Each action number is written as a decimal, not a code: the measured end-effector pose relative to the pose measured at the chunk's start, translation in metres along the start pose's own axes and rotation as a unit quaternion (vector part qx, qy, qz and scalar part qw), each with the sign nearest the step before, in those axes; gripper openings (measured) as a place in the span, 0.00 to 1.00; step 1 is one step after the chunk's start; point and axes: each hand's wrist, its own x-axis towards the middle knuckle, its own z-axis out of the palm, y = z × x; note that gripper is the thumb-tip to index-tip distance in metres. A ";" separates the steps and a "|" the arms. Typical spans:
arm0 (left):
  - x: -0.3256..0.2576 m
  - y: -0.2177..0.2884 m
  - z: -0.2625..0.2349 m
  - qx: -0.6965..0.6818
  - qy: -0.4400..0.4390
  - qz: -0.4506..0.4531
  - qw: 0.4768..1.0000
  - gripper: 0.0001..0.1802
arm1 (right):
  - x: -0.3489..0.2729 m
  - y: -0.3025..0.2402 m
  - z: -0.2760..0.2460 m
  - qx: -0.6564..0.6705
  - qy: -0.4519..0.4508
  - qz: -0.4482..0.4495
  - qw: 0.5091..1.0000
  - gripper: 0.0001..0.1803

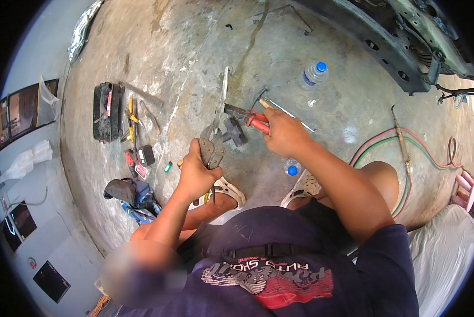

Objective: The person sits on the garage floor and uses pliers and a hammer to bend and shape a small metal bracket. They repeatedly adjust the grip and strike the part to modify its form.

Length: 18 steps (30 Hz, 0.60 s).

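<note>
My left hand [193, 178] is closed around metal locking pliers [211, 152], whose jaws point away from me. A thin pale strip [225, 87] runs up from near those jaws; whether they clamp it I cannot tell. My right hand [288, 132] grips red-handled pliers [253, 119]. Their dark jaws reach left to the strip's side and look to touch it. On the concrete floor beneath, between the two tools, lies a dark blocky piece [235, 132]. Just beyond my right hand, a thin metal rod [290, 112] and a dark bent tool [258, 98] rest on the floor.
Water bottles with blue caps stand ahead [313, 75] and by my right foot [292, 167]. Leftward are a black tool case [107, 112], screwdrivers [132, 113] and a cap [122, 189]. A gas torch [403, 142] with red and green hoses lies right; a vehicle frame [374, 42] overhangs the upper right.
</note>
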 end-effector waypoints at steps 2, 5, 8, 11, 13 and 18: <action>0.004 -0.001 0.003 0.023 0.012 -0.009 1.000 0.29 | 0.004 0.000 0.002 0.018 0.001 0.003 1.000 0.19; 0.008 -0.013 0.022 0.131 0.097 -0.004 0.987 0.36 | -0.002 -0.016 0.011 -0.010 0.064 0.012 0.998 0.21; 0.014 -0.035 0.038 0.221 0.184 0.035 0.957 0.47 | -0.010 -0.047 0.016 -0.039 0.083 0.039 0.995 0.24; 0.015 -0.014 0.040 0.211 0.177 0.017 0.961 0.46 | -0.012 -0.053 0.014 -0.030 0.083 0.076 0.993 0.26; 0.018 -0.010 0.038 0.231 0.175 0.037 0.956 0.44 | -0.010 -0.049 0.010 -0.008 0.080 0.085 0.993 0.25; 0.020 -0.002 0.026 0.129 0.131 0.023 0.983 0.27 | -0.007 -0.034 -0.015 0.018 0.061 0.037 0.997 0.22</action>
